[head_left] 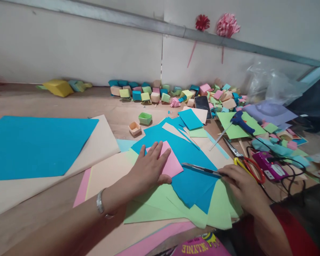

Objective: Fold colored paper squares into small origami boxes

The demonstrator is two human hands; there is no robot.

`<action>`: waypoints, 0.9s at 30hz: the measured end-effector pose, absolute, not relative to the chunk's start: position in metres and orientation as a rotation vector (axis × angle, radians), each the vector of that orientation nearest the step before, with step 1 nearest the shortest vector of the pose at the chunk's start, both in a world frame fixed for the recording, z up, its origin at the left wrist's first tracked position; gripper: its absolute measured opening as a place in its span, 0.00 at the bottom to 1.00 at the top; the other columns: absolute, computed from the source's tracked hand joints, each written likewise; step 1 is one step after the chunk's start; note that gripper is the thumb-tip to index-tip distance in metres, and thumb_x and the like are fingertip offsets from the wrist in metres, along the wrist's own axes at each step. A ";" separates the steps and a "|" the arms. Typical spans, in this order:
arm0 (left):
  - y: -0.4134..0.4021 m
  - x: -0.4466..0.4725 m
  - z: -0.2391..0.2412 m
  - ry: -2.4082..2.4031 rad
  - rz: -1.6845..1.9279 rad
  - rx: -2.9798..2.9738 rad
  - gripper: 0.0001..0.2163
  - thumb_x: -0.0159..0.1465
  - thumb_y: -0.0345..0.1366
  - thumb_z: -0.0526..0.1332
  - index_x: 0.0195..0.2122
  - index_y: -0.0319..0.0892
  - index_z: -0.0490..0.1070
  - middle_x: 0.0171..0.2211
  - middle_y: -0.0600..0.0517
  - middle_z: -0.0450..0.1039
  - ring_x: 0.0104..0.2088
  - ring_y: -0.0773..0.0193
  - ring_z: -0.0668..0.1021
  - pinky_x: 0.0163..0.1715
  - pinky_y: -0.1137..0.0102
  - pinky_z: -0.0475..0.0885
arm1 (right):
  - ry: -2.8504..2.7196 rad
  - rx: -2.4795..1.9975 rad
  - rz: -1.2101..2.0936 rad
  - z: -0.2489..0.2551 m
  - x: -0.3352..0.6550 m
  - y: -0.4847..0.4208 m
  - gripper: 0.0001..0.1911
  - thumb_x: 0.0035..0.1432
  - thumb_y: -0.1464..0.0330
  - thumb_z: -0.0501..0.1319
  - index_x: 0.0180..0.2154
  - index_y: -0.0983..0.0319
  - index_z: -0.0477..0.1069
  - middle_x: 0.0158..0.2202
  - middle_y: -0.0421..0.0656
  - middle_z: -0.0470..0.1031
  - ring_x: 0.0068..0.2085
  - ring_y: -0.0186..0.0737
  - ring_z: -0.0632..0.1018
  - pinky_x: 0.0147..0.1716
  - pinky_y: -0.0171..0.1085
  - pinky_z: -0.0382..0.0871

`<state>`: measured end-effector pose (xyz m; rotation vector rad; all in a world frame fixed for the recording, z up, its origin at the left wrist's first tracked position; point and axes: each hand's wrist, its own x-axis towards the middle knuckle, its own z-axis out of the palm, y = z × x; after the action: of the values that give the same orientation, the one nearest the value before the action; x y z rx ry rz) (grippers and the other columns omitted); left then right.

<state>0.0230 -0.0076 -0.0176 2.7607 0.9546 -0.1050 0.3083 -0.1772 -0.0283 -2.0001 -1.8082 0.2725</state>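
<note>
My left hand (149, 167) lies flat with fingers spread on a small pink paper square (171, 164), pressing it onto a blue sheet (192, 177). My right hand (240, 185) is closed around the handle of a utility knife (201, 168), whose blade points left and rests on the blue sheet just right of the pink square. Light green sheets (218, 209) and peach sheets (106, 174) lie under the blue one.
A large blue sheet (34, 145) covers the left. Scissors (245, 161), a blue glue gun (241, 121), a purple device with cables (269, 167) and a phone (202, 105) sit to the right. Several small folded paper boxes (146, 92) line the wall. Two open boxes (140, 122) stand mid-table.
</note>
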 end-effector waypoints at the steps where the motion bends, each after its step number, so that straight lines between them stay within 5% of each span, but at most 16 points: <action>1: -0.008 0.023 -0.018 0.959 -0.109 2.758 0.41 0.57 0.59 0.59 0.66 0.43 0.50 0.68 0.34 0.41 0.67 0.36 0.47 0.59 0.38 0.46 | -1.810 -2.001 0.259 -0.028 0.309 -0.178 0.11 0.63 0.69 0.53 0.42 0.58 0.73 0.42 0.46 0.75 0.45 0.47 0.74 0.43 0.44 0.68; 27: -0.006 0.025 -0.019 0.960 -0.149 2.765 0.41 0.56 0.61 0.58 0.66 0.47 0.51 0.68 0.34 0.40 0.66 0.34 0.48 0.58 0.38 0.47 | -2.024 -1.886 0.162 -0.029 0.304 -0.162 0.17 0.61 0.75 0.51 0.44 0.58 0.76 0.42 0.47 0.75 0.43 0.43 0.76 0.39 0.39 0.71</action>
<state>0.0255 -0.0057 -0.0192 2.7654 0.9601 -0.1488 0.3041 -0.1618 -0.0291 -1.8862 -2.0242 0.1619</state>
